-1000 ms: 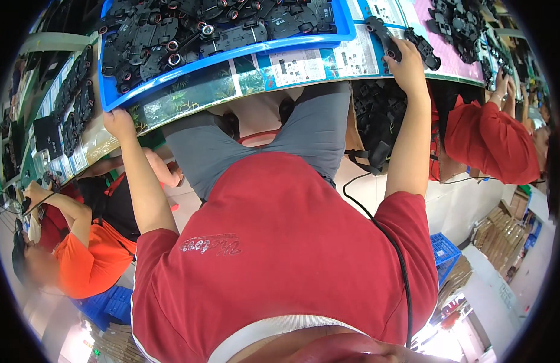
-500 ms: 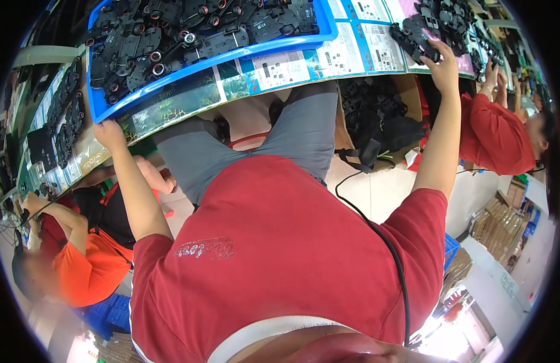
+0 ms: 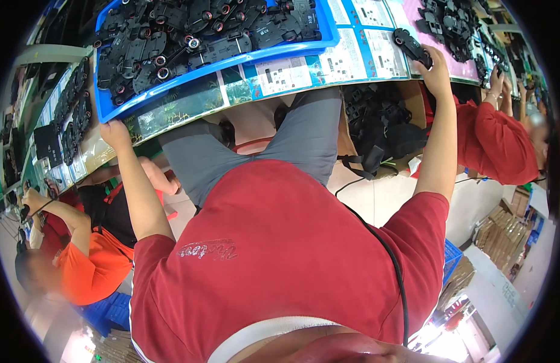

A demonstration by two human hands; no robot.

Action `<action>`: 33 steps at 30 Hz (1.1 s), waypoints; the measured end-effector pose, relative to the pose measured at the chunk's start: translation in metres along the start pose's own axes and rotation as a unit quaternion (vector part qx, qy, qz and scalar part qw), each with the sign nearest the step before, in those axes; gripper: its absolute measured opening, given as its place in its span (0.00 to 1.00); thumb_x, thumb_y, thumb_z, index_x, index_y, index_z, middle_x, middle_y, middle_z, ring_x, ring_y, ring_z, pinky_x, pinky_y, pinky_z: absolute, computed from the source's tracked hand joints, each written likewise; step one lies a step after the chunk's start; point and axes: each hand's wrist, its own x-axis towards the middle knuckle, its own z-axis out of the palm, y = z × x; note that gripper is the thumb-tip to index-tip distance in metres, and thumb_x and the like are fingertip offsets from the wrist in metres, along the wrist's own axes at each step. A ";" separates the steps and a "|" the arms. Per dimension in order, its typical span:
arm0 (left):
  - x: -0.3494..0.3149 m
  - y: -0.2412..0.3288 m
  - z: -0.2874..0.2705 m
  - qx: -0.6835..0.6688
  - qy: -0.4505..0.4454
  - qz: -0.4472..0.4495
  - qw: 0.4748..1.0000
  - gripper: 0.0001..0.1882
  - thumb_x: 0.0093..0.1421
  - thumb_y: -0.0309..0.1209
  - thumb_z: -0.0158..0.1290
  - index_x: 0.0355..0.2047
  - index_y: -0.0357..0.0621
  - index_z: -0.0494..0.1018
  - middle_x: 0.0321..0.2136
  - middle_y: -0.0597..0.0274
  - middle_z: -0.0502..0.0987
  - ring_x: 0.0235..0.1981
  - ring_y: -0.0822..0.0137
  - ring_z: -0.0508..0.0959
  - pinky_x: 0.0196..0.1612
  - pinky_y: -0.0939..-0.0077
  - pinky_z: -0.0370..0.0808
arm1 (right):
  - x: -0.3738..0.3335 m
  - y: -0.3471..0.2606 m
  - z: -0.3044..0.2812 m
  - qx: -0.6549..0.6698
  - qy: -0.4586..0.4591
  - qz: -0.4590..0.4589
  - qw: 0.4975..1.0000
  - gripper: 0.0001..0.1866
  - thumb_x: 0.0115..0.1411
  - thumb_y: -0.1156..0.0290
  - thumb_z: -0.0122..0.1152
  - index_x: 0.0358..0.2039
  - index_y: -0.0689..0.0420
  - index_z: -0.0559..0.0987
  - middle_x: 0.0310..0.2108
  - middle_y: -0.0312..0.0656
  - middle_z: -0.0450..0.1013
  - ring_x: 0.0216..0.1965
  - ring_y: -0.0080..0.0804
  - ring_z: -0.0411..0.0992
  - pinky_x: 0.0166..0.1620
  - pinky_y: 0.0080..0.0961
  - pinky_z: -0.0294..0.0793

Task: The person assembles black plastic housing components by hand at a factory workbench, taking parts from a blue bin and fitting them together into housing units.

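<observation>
silvery script lettering (image 3: 208,250) stands on the chest of the wearer's red shirt (image 3: 304,242), upside down from this viewpoint. printed sheets (image 3: 284,74) lie along the worktop (image 3: 189,104), carrying blocks of fine type and little dark pictures (far too small to make out). in the blue tray (image 3: 231,63), a few black chassis parts (image 3: 288,37) bear tiny pale marks, equally unreadable. at lower right, a white panel (image 3: 494,284) shows faint, tilted dark characters (image 3: 510,294), too blurred to tell.
</observation>
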 end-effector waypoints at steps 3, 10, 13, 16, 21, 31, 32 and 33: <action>0.002 -0.002 0.001 0.011 0.007 0.004 1.000 0.13 0.62 0.31 0.47 0.36 0.36 0.77 0.25 0.57 0.78 0.26 0.65 0.75 0.33 0.70 0.72 | 0.001 0.005 0.001 -0.005 0.005 0.027 1.000 0.26 0.54 0.69 0.68 0.54 0.57 0.76 0.53 0.52 0.72 0.55 0.50 0.70 0.58 0.37 0.69; 0.001 0.006 0.002 0.011 -0.005 -0.011 1.000 0.16 0.63 0.34 0.45 0.39 0.34 0.77 0.29 0.45 0.80 0.30 0.53 0.78 0.38 0.61 0.73 | 0.003 -0.002 -0.007 0.008 0.002 0.036 0.999 0.26 0.55 0.68 0.69 0.54 0.58 0.76 0.52 0.51 0.74 0.54 0.48 0.71 0.58 0.36 0.69; 0.001 0.004 0.000 0.004 -0.002 -0.013 1.000 0.15 0.63 0.33 0.45 0.39 0.34 0.77 0.29 0.45 0.80 0.30 0.53 0.78 0.38 0.61 0.73 | -0.002 0.000 -0.003 -0.009 -0.001 0.022 1.000 0.26 0.54 0.68 0.69 0.54 0.58 0.76 0.51 0.51 0.74 0.54 0.48 0.72 0.57 0.36 0.69; 0.002 0.002 -0.001 -0.001 -0.002 -0.025 1.000 0.15 0.63 0.33 0.45 0.39 0.34 0.77 0.29 0.45 0.80 0.30 0.53 0.78 0.38 0.61 0.73 | 0.000 -0.005 0.000 -0.011 0.009 0.041 0.999 0.27 0.52 0.67 0.71 0.53 0.58 0.77 0.50 0.51 0.74 0.53 0.48 0.72 0.56 0.36 0.70; 0.000 0.002 0.001 0.009 0.011 0.013 1.000 0.13 0.63 0.32 0.46 0.36 0.36 0.77 0.23 0.56 0.77 0.24 0.63 0.74 0.31 0.67 0.71 | -0.001 -0.015 -0.001 -0.021 0.006 0.111 0.994 0.28 0.51 0.60 0.72 0.51 0.59 0.78 0.47 0.52 0.76 0.47 0.47 0.75 0.52 0.36 0.73; 0.000 0.003 0.001 0.008 0.011 -0.002 1.000 0.12 0.63 0.31 0.46 0.37 0.37 0.77 0.24 0.57 0.78 0.25 0.65 0.75 0.32 0.68 0.72 | -0.006 -0.024 0.004 -0.043 0.065 0.096 0.992 0.31 0.52 0.57 0.72 0.51 0.63 0.77 0.45 0.55 0.77 0.48 0.48 0.76 0.52 0.37 0.74; 0.000 0.004 0.002 0.012 0.017 0.002 1.000 0.12 0.63 0.31 0.46 0.37 0.37 0.77 0.24 0.57 0.78 0.25 0.65 0.75 0.32 0.68 0.72 | -0.005 -0.019 0.006 -0.044 0.024 0.108 0.993 0.31 0.52 0.56 0.72 0.52 0.63 0.77 0.45 0.55 0.77 0.49 0.49 0.76 0.52 0.37 0.73; 0.001 0.004 0.003 0.017 0.022 0.007 1.000 0.12 0.63 0.32 0.46 0.37 0.37 0.77 0.24 0.57 0.78 0.25 0.65 0.76 0.32 0.68 0.72 | -0.005 -0.015 0.007 -0.045 -0.017 0.121 0.992 0.32 0.52 0.56 0.72 0.52 0.63 0.77 0.46 0.55 0.77 0.49 0.49 0.75 0.53 0.37 0.73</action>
